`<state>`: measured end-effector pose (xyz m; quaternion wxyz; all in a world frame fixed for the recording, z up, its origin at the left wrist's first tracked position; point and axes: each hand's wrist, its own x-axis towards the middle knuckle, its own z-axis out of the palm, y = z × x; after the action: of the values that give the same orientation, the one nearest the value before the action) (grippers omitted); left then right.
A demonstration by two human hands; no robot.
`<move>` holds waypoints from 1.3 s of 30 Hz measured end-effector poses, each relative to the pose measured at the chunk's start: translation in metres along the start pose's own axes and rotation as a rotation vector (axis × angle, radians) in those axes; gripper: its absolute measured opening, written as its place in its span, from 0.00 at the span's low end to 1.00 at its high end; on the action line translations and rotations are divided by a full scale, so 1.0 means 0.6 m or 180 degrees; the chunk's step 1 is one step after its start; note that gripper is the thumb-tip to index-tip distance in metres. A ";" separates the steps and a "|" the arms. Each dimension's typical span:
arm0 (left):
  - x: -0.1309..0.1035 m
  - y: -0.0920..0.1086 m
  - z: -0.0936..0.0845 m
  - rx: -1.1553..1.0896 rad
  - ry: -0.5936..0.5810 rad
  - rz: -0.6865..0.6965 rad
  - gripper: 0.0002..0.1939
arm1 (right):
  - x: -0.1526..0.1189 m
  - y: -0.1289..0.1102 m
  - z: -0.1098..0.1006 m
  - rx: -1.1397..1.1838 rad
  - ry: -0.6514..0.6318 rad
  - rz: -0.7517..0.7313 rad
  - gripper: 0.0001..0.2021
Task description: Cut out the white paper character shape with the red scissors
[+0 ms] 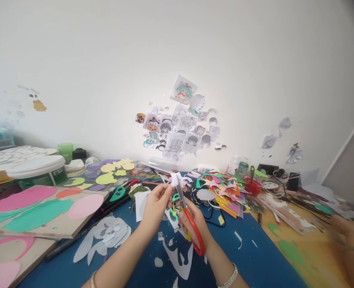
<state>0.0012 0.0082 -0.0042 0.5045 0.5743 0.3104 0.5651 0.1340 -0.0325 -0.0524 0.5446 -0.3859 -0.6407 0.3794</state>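
My left hand [159, 202] pinches a small piece of white paper [174, 179] above the middle of the desk. In my right hand [196, 222] is a pair of scissors [191, 224] with red and yellow handles, its blades pointing up and away at the paper's right side. Whether the blades touch the paper I cannot tell. Behind and between my hands lies a green-handled pair of scissors [173, 215]. Below them a white paper offcut [181, 260] with cut-out curves rests on the blue mat [147, 248], among small scraps.
White paper cut-outs [106, 236] lie left, beside boards with coloured paper shapes [42, 210]. A pile of coloured scraps [227, 192] stands right of my hands. A lidded bucket [39, 170] is at back left. Another person's blurred hand [346, 234] shows at far right.
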 end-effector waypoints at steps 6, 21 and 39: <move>0.004 0.008 -0.011 0.0349 0.0160 0.0376 0.14 | -0.001 0.000 -0.004 -0.0174 -0.0095 0.0026 0.20; 0.015 0.018 -0.031 0.0567 0.0120 0.0595 0.13 | 0.001 0.021 -0.008 -0.0204 -0.0462 0.0092 0.22; 0.018 0.011 -0.040 0.0888 0.0055 0.0673 0.13 | -0.002 0.002 -0.006 -0.0101 -0.0399 0.0165 0.25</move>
<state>-0.0216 0.0217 0.0019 0.3549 0.6633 0.3280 0.5713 0.1377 -0.0327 -0.0533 0.4873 -0.3865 -0.6692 0.4067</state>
